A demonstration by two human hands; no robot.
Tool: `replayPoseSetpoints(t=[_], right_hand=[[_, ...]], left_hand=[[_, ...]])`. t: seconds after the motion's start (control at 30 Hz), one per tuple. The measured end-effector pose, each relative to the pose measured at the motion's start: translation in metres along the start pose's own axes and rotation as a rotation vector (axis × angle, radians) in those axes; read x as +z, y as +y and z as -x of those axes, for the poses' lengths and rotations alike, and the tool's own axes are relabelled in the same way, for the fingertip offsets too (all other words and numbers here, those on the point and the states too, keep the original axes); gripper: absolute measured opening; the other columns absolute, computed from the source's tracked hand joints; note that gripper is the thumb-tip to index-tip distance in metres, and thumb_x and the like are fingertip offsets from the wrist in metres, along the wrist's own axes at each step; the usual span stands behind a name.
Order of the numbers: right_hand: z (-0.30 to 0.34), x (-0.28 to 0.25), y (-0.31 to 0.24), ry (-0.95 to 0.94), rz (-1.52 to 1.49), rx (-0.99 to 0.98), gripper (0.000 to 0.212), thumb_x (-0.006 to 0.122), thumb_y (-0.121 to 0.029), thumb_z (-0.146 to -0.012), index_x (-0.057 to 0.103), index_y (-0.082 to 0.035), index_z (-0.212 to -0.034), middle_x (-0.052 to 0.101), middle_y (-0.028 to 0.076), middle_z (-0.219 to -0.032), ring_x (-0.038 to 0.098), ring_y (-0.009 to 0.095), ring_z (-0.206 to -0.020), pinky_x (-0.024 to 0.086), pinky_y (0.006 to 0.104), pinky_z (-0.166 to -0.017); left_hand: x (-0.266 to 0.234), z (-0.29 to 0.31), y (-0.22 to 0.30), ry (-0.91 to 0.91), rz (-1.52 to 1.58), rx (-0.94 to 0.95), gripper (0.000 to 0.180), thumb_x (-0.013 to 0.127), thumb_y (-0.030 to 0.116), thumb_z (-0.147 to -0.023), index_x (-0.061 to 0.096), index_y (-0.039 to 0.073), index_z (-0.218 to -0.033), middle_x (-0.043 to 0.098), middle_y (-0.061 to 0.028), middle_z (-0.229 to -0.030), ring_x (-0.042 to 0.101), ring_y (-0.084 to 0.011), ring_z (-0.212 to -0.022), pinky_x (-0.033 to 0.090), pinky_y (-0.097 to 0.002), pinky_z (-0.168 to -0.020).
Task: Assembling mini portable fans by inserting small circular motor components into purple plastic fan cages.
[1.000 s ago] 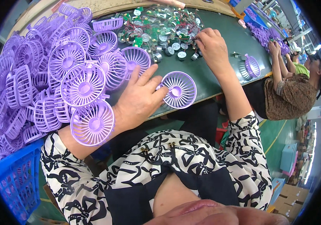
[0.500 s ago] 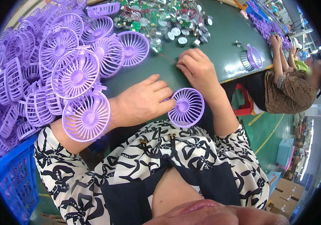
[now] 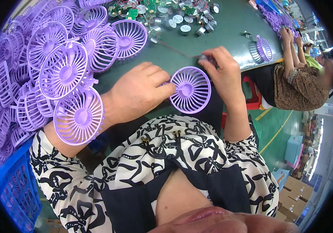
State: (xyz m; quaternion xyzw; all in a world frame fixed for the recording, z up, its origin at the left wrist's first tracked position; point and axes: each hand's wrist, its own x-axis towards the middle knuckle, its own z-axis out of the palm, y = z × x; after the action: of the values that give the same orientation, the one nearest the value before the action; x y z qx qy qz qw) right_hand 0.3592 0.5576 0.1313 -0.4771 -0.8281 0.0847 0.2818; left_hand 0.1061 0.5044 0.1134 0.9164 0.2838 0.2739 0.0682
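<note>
My left hand pinches the edge of a purple round fan grille, its ribbed face with the round centre cup turned up toward me. My right hand is just beyond the grille's right rim. Between its thumb and fingers is a small metal motor, partly covered by the fingers. A thin reddish wire runs from it left toward a small part on the table. Another purple grille overlaps my left forearm at the edge of the heap.
A tall heap of purple grilles fills the left side, above a blue crate. Motors with green circuit boards lie across the far green table. To the right are a lone grille, a small part and a seated co-worker.
The grille in my left hand has risen and tilted more face-up. My right hand has moved right and turned, and a motor now shows in its fingers with the wire trailing.
</note>
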Motion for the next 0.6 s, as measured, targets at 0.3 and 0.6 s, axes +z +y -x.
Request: replayPoseSetpoints(t=[0.3, 0.6], right_hand=[[0.012, 0.002, 0.012, 0.027, 0.093, -0.125, 0.024, 0.076, -0.009, -0.076, 0.067, -0.005, -0.098, 0.062, 0.010, -0.094, 0.062, 0.029, -0.088, 0.051, 0.0393, -0.074], [0.003, -0.019, -0.021, -0.041, -0.057, -0.176, 0.029, 0.079, -0.006, -0.072, 0.068, 0.000, -0.098, 0.064, 0.010, -0.085, 0.059, 0.021, -0.073, 0.047, 0.0314, -0.065]], left_hand=[[0.003, 0.002, -0.003, 0.088, 0.030, -0.090, 0.032, 0.075, 0.006, -0.070, 0.064, 0.004, -0.100, 0.061, -0.0095, -0.096, 0.061, -0.0281, -0.093, 0.050, -0.0389, -0.083], [0.002, 0.001, -0.002, 0.098, 0.037, -0.110, 0.030, 0.073, 0.005, -0.071, 0.063, 0.003, -0.099, 0.061, -0.0097, -0.095, 0.061, -0.0277, -0.090, 0.051, -0.0382, -0.080]])
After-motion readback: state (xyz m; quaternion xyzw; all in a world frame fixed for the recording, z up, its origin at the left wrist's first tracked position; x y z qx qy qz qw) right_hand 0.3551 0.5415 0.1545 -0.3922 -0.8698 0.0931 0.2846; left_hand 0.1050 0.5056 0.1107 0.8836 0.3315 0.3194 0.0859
